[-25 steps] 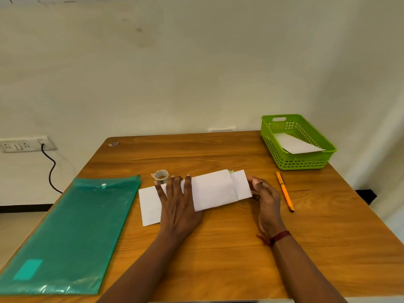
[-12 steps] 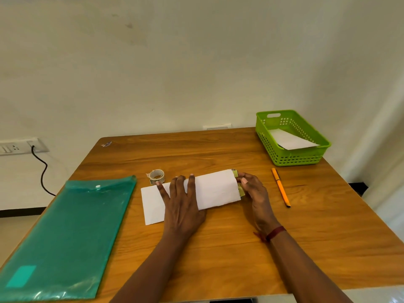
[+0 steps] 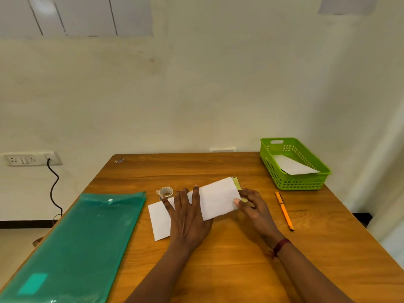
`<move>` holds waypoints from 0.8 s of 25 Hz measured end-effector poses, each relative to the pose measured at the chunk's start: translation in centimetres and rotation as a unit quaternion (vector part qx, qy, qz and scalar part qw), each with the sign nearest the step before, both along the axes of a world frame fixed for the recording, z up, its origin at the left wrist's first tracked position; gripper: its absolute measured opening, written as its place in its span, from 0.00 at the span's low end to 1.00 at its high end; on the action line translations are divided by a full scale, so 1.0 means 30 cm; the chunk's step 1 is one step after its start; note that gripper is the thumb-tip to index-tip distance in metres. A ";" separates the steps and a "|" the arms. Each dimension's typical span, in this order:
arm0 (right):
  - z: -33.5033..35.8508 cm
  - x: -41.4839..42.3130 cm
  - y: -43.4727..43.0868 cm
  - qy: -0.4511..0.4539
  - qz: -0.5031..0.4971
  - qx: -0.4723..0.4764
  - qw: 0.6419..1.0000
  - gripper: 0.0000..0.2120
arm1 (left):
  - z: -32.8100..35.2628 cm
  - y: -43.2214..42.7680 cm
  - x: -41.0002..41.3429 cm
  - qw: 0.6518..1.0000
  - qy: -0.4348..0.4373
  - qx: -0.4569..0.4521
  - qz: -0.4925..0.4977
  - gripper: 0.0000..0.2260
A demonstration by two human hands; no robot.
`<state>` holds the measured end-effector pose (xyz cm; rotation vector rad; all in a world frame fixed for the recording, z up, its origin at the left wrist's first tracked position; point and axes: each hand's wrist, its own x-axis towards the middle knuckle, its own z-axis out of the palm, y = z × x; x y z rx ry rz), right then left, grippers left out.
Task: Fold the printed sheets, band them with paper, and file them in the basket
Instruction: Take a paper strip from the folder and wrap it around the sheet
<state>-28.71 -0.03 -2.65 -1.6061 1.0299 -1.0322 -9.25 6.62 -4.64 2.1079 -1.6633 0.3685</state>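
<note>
My left hand (image 3: 188,217) lies flat on the sheets (image 3: 218,200), palm down and fingers straight and a little spread, pressing the white bundle onto the surface (image 3: 218,270). The sheets lie on a slant in the middle of the surface, their right end farther from me than their left. A single white layer sticks out from under my left palm at the near left corner.

My right hand (image 3: 253,208) is at the sheets' right end. Its thumb sits on top of the white edge and its fingers curl behind, so it pinches that end. A narrow green edge (image 3: 236,184) shows past the white paper there, just above my right fingers. I wear a dark red band (image 3: 281,246) on that wrist.

A tape roll (image 3: 166,192) stands just beyond the sheets' left part, close to my left fingertips. A pen (image 3: 284,211) lies to the right of the sheets, apart from my right hand. The basket (image 3: 293,184) stands farther right of the sheets and beyond them, and holds a folded white paper (image 3: 290,166) leaning inside. A green folder (image 3: 83,241) lies flat to the left of the sheets, not touching them.
</note>
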 end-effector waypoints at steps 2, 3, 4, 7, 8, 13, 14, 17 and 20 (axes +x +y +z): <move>0.068 0.016 0.003 -0.029 -0.021 -0.012 0.999 0.19 | 0.048 -0.015 -0.011 0.998 0.031 -0.045 0.022 0.43; 0.105 0.028 0.004 -0.053 -0.025 -0.019 0.998 0.24 | 0.075 -0.027 -0.021 0.996 0.052 -0.067 0.033 0.44; 0.144 0.042 0.005 -0.082 -0.024 -0.025 0.996 0.29 | 0.099 -0.039 -0.032 0.993 0.070 -0.088 0.041 0.45; 0.223 0.084 -0.010 -0.165 -0.015 -0.036 0.986 0.35 | 0.147 -0.060 -0.063 0.984 0.121 -0.120 0.056 0.50; 0.238 0.096 -0.015 -0.185 -0.017 -0.039 0.982 0.34 | 0.159 -0.059 -0.073 0.982 0.134 -0.122 0.056 0.52; 0.307 0.113 -0.016 -0.228 -0.036 -0.053 0.972 0.23 | 0.238 -0.026 -0.104 0.973 0.217 -0.079 0.013 0.59; 0.324 0.110 -0.015 -0.231 -0.032 -0.059 0.971 0.22 | 0.263 -0.022 -0.101 0.967 0.246 -0.070 -0.002 0.57; 0.365 0.095 -0.016 -0.208 0.008 -0.098 0.973 0.21 | 0.349 -0.017 -0.076 0.921 0.366 -0.086 -0.098 0.31; 0.394 0.089 -0.012 -0.168 0.025 -0.141 0.975 0.19 | 0.442 -0.014 -0.057 0.835 0.520 -0.089 -0.154 0.11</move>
